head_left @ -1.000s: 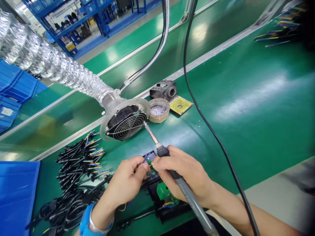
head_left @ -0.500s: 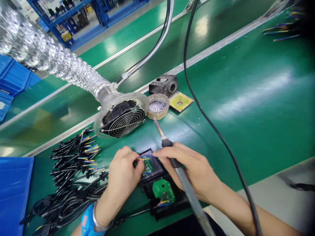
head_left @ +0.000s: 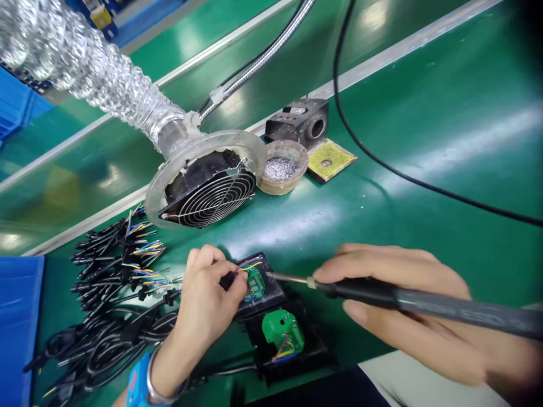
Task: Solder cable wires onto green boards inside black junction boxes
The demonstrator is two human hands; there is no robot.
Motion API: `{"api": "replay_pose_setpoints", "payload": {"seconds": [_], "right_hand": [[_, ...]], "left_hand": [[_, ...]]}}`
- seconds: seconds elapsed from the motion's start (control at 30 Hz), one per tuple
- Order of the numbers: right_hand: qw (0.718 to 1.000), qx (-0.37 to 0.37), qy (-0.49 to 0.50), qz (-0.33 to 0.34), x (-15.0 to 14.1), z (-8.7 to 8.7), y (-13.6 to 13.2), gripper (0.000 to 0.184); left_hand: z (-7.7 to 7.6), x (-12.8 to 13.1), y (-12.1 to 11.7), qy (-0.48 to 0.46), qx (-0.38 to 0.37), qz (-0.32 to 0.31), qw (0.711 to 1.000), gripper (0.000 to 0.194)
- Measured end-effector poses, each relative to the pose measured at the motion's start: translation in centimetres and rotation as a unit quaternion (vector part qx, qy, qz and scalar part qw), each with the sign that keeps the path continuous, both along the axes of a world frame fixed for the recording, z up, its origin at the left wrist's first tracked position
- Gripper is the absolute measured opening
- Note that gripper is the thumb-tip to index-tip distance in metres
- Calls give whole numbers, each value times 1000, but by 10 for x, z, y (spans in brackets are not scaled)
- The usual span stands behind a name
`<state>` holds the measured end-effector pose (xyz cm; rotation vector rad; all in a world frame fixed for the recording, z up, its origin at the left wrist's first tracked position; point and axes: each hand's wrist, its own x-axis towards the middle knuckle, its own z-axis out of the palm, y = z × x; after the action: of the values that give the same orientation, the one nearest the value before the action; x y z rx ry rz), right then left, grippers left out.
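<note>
Nearest, a black rectangular plastic housing (head_left: 314,346) lay on the green bench (head_left: 424,226) holding a rounded green circuit board (head_left: 275,325). The right hand (head_left: 445,342) had moved right since half a second earlier; its fingers were closed around a grey-and-black soldering iron (head_left: 382,295). The iron, which before had slanted up towards the bowl, lay almost level, tip leftward over a second black housing's (head_left: 275,294) edge; contact could not be told. The left hand (head_left: 207,294) still pinched thin coloured wires (head_left: 251,264) between thumb and fingers, above the smaller green board (head_left: 255,285) inside that housing. The black hanging cable (head_left: 466,199) now swept off rightward. At left stood a blue plastic bin (head_left: 21,322), contents out of sight. Beyond, a round tan bowl (head_left: 282,186) held silvery bits (head_left: 280,168), and a shallow black tray (head_left: 324,178) held a yellow square sponge (head_left: 335,158).
</note>
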<state>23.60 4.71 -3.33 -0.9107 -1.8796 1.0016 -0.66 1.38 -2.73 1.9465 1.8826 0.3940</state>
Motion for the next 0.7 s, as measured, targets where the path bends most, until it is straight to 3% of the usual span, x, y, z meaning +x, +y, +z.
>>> {"api": "replay_pose_setpoints", "payload": {"seconds": [0.1, 0.23, 0.7], "right_hand": [[995, -18, 22, 99, -7, -5, 14, 31], [990, -11, 19, 142, -10, -12, 28, 34], [985, -41, 12, 166, -16, -18, 36, 35]], "left_hand": [[-1, 0, 1, 3, 3, -4, 1000, 15], [-2, -1, 2, 6, 2, -8, 1000, 16], [-3, -2, -1, 11, 21, -25, 999, 15]]}}
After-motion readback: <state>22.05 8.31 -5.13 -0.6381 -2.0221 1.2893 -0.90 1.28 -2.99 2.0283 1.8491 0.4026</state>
